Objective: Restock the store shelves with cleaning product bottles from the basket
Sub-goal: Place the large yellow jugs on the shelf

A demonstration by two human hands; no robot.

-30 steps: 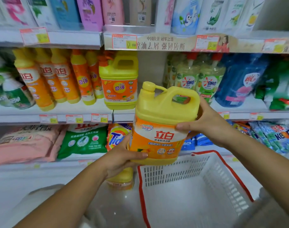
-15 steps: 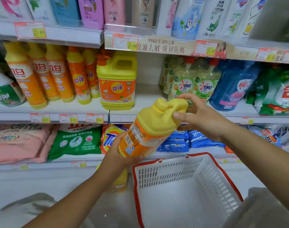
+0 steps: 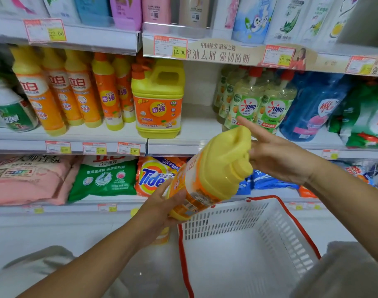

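One yellow detergent jug (image 3: 213, 168) is held in the air at frame centre, tilted with its top toward 2 o'clock. We grip its base with the left hand (image 3: 160, 203) at 7 o'clock, fingers curled round it. Our right hand (image 3: 278, 158) lies open at 3 o'clock, its straight fingers against the jug's top. The white basket (image 3: 216, 220) sits at 5 o'clock. On the middle shelf (image 3: 196, 125), a second yellow jug (image 3: 159, 100) stands at 11 o'clock and the OMO bottles (image 3: 259, 106) at 1 o'clock.
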